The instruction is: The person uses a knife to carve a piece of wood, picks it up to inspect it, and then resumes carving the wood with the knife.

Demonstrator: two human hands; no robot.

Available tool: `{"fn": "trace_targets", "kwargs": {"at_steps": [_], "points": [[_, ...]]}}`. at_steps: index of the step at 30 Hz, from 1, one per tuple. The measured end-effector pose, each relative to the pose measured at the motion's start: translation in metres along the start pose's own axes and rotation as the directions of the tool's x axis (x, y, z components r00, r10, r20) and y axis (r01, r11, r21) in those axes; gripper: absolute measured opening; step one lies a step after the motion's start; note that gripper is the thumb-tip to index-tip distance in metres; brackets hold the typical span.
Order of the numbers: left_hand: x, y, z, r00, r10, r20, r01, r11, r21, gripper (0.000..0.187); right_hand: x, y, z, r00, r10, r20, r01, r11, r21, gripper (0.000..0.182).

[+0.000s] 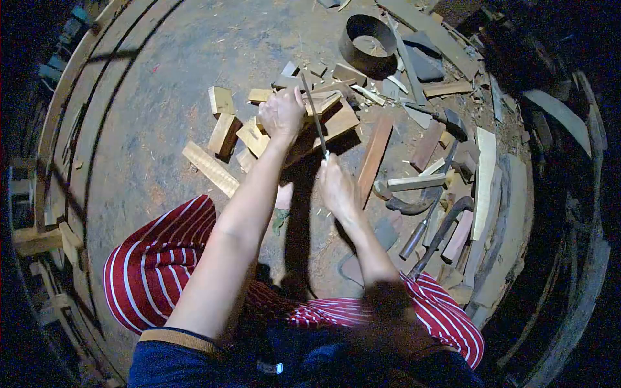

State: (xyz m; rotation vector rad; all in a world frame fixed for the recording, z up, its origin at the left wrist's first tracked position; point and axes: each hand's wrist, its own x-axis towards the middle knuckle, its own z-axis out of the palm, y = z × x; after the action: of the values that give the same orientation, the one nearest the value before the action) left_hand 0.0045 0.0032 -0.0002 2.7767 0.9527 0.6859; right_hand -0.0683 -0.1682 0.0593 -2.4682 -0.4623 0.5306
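Observation:
My left hand (283, 115) is closed on a small wooden piece (323, 103) that lies over a larger wood block (336, 124). In my right hand (339, 185), closed round its near end, is a long thin saw-like blade (314, 116), which points away from me and crosses the wooden piece beside my left hand. Small wood blocks lie just left of my left hand, among them a dark-sided block (224, 134) and a pale striped strip (210, 168). The exact contact between blade and wood is hard to make out.
A round metal tin (367, 45) stands at the back. On the right lie a reddish board (377, 155), a hammer-like tool (451, 121), a curved dark tool (446, 233), a dark handle (414, 239) and several wood strips. My striped trousers (155, 265) show near the front.

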Motion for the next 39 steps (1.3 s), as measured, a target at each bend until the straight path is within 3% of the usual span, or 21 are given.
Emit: {"fn": "trace_targets", "kwargs": {"at_steps": [7, 11, 13, 16, 17, 19, 21, 22, 25, 27, 34, 39], "points": [[0.002, 0.0, -0.001, 0.994, 0.045, -0.1, -0.048, 0.999, -0.025, 0.036, 0.076, -0.014, 0.016, 0.996, -0.015, -0.086, 0.014, 1.0, -0.013, 0.028], [0.002, -0.004, 0.004, 0.999, -0.009, -0.034, 0.007, 0.999, -0.05, 0.037, 0.042, 0.004, 0.025, 0.999, -0.03, -0.032, 0.033, 0.995, 0.091, 0.028], [0.002, -0.002, 0.006, 1.0, -0.015, 0.007, 0.015, 0.997, 0.078, 0.036, 0.011, 0.004, 0.019, 0.999, 0.0, -0.036, 0.0, 1.0, -0.003, 0.027], [-0.002, 0.002, -0.004, 0.998, 0.019, -0.058, -0.019, 1.0, 0.016, 0.038, 0.019, -0.002, 0.011, 0.999, 0.049, -0.012, -0.048, 0.997, 0.056, 0.026], [-0.002, 0.002, -0.007, 0.997, 0.036, -0.072, -0.036, 0.999, 0.001, 0.039, 0.035, 0.006, 0.023, 0.998, -0.029, -0.062, 0.033, 0.997, 0.073, 0.028], [0.005, -0.006, -0.002, 0.988, 0.06, -0.14, -0.066, 0.997, -0.038, 0.039, 0.06, -0.011, 0.016, 0.999, -0.013, -0.034, 0.014, 1.0, 0.013, 0.03], [0.006, -0.01, -0.015, 0.996, -0.062, -0.059, 0.067, 0.994, 0.083, 0.037, 0.069, -0.018, 0.019, 0.999, -0.045, -0.014, 0.045, 0.998, 0.034, 0.031], [0.007, -0.015, -0.013, 0.989, -0.018, -0.146, 0.033, 0.994, 0.1, 0.037, 0.067, -0.024, 0.022, 0.999, -0.03, -0.016, 0.03, 1.0, 0.0, 0.03], [0.011, -0.021, -0.006, 0.978, 0.052, -0.2, -0.044, 0.998, 0.045, 0.037, 0.065, -0.025, 0.029, 0.999, -0.015, -0.049, 0.016, 0.999, 0.034, 0.028], [0.012, -0.023, -0.006, 0.983, 0.039, -0.18, -0.014, 0.99, 0.139, 0.037, 0.066, -0.028, 0.033, 0.998, -0.013, -0.062, 0.015, 0.999, 0.044, 0.028], [0.011, -0.018, -0.007, 0.995, -0.025, -0.1, 0.037, 0.992, 0.119, 0.037, 0.018, -0.015, 0.026, 0.999, 0.012, 0.03, -0.011, 1.0, -0.016, 0.027], [0.009, -0.016, -0.007, 0.993, -0.034, -0.111, 0.049, 0.989, 0.138, 0.042, 0.06, -0.027, 0.016, 1.0, -0.028, -0.006, 0.028, 0.999, 0.02, 0.03]]}}
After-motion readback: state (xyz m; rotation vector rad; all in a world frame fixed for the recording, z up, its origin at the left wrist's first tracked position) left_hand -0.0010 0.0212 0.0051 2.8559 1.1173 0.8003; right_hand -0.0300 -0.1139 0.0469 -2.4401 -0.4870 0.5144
